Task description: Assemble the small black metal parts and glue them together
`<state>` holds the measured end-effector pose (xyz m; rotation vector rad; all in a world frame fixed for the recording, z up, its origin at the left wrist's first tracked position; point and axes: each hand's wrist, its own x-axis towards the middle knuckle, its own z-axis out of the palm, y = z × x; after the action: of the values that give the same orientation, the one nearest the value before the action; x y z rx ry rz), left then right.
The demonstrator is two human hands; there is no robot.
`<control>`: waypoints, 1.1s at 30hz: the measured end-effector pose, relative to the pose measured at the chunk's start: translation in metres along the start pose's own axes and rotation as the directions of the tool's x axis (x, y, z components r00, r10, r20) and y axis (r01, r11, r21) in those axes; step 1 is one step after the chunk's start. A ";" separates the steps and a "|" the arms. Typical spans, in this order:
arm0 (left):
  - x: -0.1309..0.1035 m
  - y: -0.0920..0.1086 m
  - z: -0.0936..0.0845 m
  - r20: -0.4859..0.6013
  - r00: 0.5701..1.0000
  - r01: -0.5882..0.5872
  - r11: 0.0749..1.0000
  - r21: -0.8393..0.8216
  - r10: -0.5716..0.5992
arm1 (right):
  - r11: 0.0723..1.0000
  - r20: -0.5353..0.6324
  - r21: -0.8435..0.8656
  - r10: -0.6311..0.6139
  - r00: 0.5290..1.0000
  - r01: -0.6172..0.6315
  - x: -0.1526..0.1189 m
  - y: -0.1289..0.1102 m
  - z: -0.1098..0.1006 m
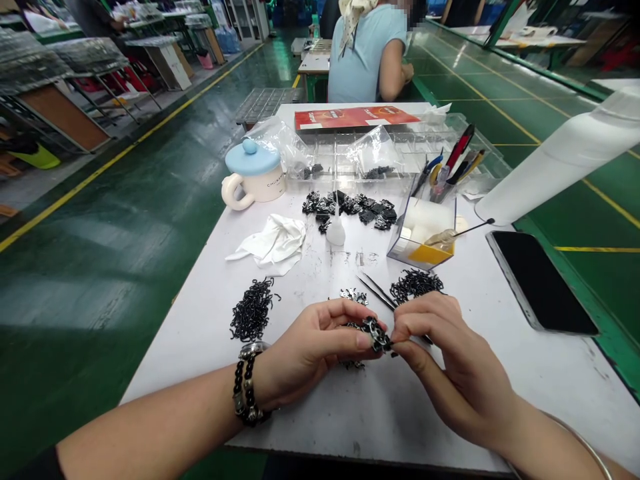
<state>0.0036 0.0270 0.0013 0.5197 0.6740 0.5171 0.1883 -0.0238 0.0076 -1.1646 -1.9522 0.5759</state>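
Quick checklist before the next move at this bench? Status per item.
1. Left hand has the black-and-silver part secured: ok, held between thumb and fingers.
2. Right hand at the part: ok, thumb and forefinger closed at its edge.
3. Small piece in the right hand's pinch: cannot tell, too small and mostly hidden.
4. Tweezers free: ok, lying on the table just beyond the hands.
5. Piles of black curved pieces kept apart: ok, left pile and right pile are separate.
6. Nozzle bottle upright: ok.
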 end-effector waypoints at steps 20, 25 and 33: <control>0.000 -0.002 0.000 0.002 1.000 -0.001 1.000 -0.016 0.001 | 0.992 -0.030 0.095 0.091 0.995 -0.088 -0.002 -0.001 0.007; -0.001 -0.001 0.000 -0.005 1.000 -0.025 1.000 -0.013 0.025 | 0.969 -0.015 0.198 0.155 0.988 -0.149 -0.002 0.000 0.009; -0.001 0.000 0.000 0.007 1.000 0.007 0.999 -0.040 -0.006 | 0.971 -0.131 0.200 0.158 0.979 -0.130 -0.006 0.001 0.014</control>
<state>0.0029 0.0264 0.0017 0.4816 0.6575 0.5215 0.1794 -0.0287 -0.0039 -1.1983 -1.6599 0.7170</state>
